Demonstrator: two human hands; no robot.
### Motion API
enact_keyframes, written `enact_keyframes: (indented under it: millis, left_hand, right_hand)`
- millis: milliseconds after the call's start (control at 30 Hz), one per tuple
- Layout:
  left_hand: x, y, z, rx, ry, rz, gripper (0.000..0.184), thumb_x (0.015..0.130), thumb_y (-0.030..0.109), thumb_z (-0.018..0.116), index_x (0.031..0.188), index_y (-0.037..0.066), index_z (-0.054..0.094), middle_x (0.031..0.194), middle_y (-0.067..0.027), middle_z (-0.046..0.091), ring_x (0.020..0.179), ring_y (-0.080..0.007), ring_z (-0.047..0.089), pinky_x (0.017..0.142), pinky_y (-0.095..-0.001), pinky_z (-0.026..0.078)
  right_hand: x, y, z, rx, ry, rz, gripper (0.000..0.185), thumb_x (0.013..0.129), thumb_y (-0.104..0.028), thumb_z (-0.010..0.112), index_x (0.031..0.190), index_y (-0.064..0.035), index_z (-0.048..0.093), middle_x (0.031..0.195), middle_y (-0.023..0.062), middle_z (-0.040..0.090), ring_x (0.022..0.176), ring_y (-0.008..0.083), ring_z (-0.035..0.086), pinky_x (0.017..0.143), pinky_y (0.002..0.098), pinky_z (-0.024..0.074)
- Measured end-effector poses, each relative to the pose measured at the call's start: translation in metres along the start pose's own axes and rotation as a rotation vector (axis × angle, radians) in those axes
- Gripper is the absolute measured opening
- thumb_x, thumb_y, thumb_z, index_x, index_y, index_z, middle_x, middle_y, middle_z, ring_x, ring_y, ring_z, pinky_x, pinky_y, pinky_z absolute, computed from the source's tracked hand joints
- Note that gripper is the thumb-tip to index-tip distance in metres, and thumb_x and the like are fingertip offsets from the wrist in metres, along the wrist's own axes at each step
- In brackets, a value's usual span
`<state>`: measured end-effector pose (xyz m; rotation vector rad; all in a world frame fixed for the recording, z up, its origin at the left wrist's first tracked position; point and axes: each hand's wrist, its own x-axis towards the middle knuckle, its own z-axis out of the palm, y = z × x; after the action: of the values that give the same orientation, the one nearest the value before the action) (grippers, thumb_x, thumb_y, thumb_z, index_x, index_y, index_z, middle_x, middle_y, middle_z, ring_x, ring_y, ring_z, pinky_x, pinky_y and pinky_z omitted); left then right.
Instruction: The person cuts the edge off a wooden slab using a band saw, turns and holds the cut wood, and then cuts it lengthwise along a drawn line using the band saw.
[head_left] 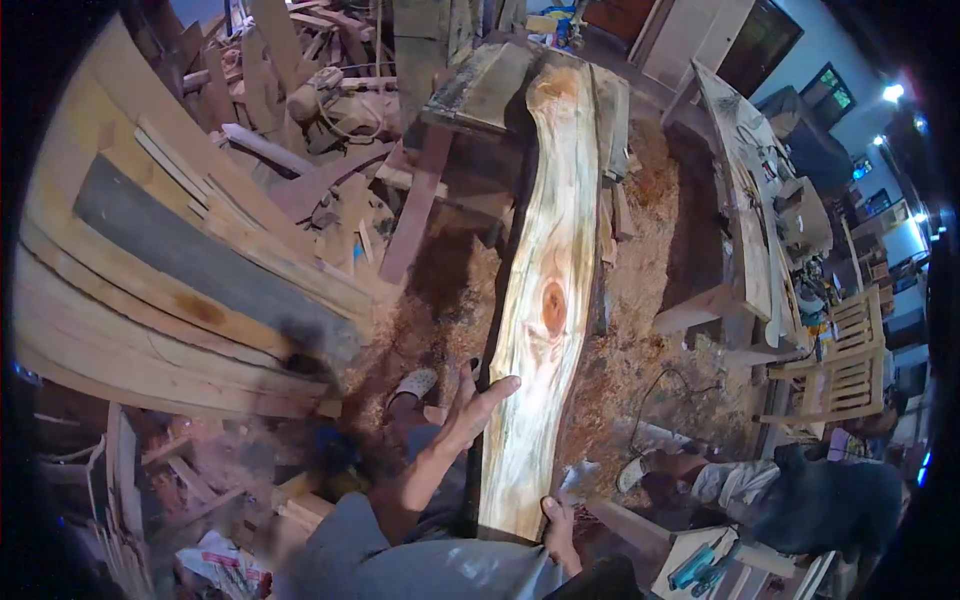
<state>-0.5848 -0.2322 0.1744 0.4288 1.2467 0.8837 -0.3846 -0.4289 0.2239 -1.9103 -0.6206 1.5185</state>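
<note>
A long wooden slab [545, 250] with a wavy edge and a reddish knot stretches away from my body. Its far end lies over a dark work surface. My left hand [465, 415] is at the slab's left edge, open, thumb laid on the top face and fingers spread apart beside the side. At the near right corner, my right hand [560, 532] is closed around the edge with its thumb up on top; its other fingers are mostly hidden underneath.
Large boards [180, 270] lean at the left, with piled offcuts [310, 60] behind. A long workbench [745, 190] and a slatted wooden chair [845, 345] stand at the right. Another person in a dark shirt [830, 500] is low at right. Sawdust [650, 300] covers the floor.
</note>
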Motion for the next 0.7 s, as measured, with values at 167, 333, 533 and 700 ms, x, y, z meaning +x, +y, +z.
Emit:
enact_keyframes:
  millis: [167, 333, 533, 700]
  left_hand:
    - [0.001, 0.005, 0.000, -0.031, -0.056, -0.042, 0.116, 0.079, 0.042, 0.083, 0.155, -0.010, 0.013, 0.149, -0.0236, 0.044, 0.136, -0.0300, 0.046, 0.115, -0.0394, 0.035]
    - [0.011, -0.012, -0.007, -0.002, -0.028, -0.047, 0.116, 0.080, 0.040, 0.083, 0.156, -0.009, 0.010, 0.150, -0.0240, 0.043, 0.136, -0.0307, 0.046, 0.114, -0.0389, 0.037]
    - [-0.002, 0.015, 0.001, 0.006, -0.001, -0.087, 0.106, 0.081, 0.038, 0.082, 0.154, -0.008, 0.019, 0.142, -0.0219, 0.049, 0.129, -0.0289, 0.051, 0.109, -0.0383, 0.041]
    - [0.011, -0.004, -0.009, 0.072, -0.030, 0.035, 0.090, 0.083, 0.036, 0.081, 0.147, -0.006, 0.035, 0.136, -0.0196, 0.055, 0.122, -0.0267, 0.055, 0.105, -0.0380, 0.044]
  right_hand:
    - [0.006, 0.017, -0.003, 0.046, 0.029, 0.001, 0.066, 0.088, -0.042, 0.067, 0.131, 0.0060, 0.058, 0.120, 0.0147, 0.066, 0.109, 0.0256, 0.060, 0.099, 0.0375, 0.0452]
    - [0.011, 0.021, -0.004, 0.037, -0.015, 0.002, 0.066, 0.088, -0.041, 0.067, 0.134, 0.0054, 0.056, 0.120, 0.0145, 0.066, 0.109, 0.0250, 0.060, 0.099, 0.0368, 0.0453]
    - [-0.001, -0.010, 0.011, 0.037, 0.074, 0.074, 0.069, 0.087, -0.042, 0.067, 0.136, 0.0054, 0.055, 0.121, 0.0153, 0.065, 0.110, 0.0242, 0.059, 0.100, 0.0363, 0.0446]
    - [0.005, 0.013, 0.010, 0.180, 0.030, 0.096, 0.074, 0.087, -0.042, 0.067, 0.140, 0.0063, 0.051, 0.126, 0.0170, 0.064, 0.114, 0.0265, 0.059, 0.104, 0.0383, 0.0434]
